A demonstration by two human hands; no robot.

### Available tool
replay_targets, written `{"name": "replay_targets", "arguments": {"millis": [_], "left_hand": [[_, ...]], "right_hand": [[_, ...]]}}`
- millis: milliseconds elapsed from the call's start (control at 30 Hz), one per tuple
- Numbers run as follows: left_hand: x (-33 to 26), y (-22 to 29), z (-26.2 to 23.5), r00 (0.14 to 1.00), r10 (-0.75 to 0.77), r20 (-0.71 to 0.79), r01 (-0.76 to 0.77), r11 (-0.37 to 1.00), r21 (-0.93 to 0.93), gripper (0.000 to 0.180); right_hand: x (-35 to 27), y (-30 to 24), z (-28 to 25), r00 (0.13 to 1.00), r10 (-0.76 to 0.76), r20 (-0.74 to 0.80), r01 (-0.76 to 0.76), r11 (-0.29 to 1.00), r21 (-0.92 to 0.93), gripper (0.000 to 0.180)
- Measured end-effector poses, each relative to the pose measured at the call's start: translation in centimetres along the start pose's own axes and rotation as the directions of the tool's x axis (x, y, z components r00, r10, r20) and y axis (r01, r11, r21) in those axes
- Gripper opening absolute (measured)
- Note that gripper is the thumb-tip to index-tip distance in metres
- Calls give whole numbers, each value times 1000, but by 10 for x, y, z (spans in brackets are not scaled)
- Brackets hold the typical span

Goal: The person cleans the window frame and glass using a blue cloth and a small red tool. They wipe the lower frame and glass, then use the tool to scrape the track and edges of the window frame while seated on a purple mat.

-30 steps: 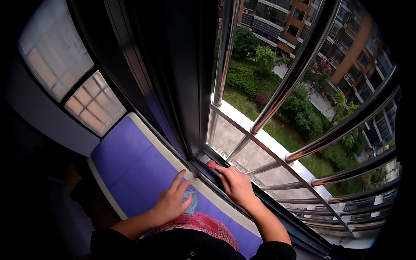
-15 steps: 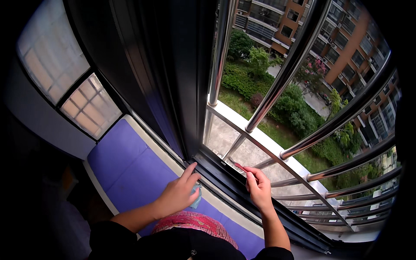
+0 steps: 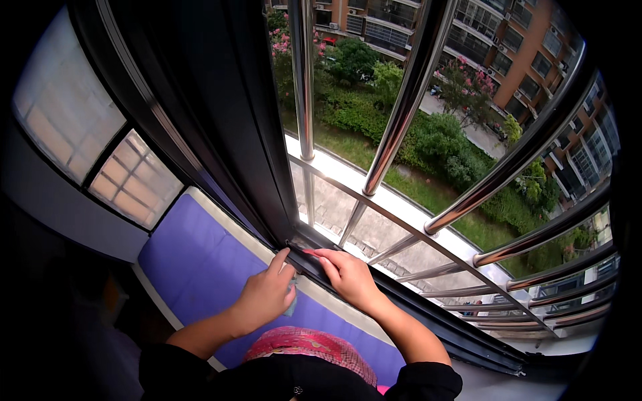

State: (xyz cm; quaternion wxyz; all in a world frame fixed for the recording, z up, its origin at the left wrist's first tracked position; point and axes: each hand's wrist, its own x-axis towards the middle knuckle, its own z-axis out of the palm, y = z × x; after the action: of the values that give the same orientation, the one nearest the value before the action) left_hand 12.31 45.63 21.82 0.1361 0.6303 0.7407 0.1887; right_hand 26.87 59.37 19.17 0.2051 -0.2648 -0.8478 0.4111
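My right hand (image 3: 352, 279) pinches a slim red-handled tool (image 3: 311, 252) at the black window track (image 3: 321, 267), close to the corner of the frame. The tool's working tip is too dark and small to make out. Just left of it, my left hand (image 3: 262, 297) points its index finger at the track, its tip near that corner. The other fingers are curled, and a blue-grey cloth (image 3: 291, 299) shows under them, seemingly in their grip. Part of the cloth is hidden behind the hand.
A purple cushion (image 3: 194, 247) with a pale border lies inside along the window. Dark window frames (image 3: 200, 100) rise at the left. Outside, metal bars (image 3: 401, 107) stand on a pale ledge (image 3: 334, 175), with greenery and buildings beyond, far below.
My right hand has moved left and inward, bringing the red-handled tool from over the outer ledge to the track. My left hand's index finger is nearer the tool. The view has shifted slightly.
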Motion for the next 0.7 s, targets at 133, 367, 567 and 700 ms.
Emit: {"name": "replay_targets", "arguments": {"millis": [133,367,567,700], "left_hand": [[-7,-1,-3,998,-47,-36,46,998,-38,19],[-8,-1,-5,997,-57,-55,54,997,-53,17],[-8,1,-6,1000,-27,-14,26,998,-52,22],[-4,-1,-6,999,3,-46,-7,996,-84,22]], "right_hand": [[0,-2,1,999,43,-18,-43,999,-16,22],[4,-3,5,999,6,-45,-8,999,-36,21],[5,-1,7,995,-35,-97,33,999,-16,20],[-2,-6,-3,998,-22,-53,19,999,-46,19]]}}
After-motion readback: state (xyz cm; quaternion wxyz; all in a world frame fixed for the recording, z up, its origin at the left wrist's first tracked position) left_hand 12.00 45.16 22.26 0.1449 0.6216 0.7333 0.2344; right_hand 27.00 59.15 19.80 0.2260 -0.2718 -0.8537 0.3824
